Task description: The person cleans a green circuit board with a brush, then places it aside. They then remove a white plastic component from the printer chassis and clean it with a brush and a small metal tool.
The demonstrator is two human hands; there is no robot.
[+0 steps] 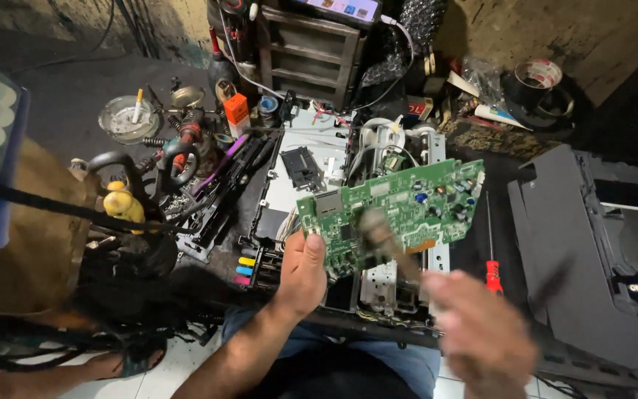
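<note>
A green circuit board (393, 210) is held up over an opened printer (363, 222) on the floor. The left hand (303, 270) grips its lower left corner; the blurred right hand (474, 336) is closed on a brush (379, 235) touching the board. A red screwdriver (492, 258) lies just right.

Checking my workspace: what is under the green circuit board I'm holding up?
Under the green circuit board lies an opened printer chassis with white parts and metal frame; its middle is covered by the board.

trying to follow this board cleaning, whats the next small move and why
Probably another short brush stroke toward the board's right half. The left hand holds the green circuit board by its lower left corner, and the right hand, blurred, has the brush on the board's middle, so the right side looks unbrushed.
</note>
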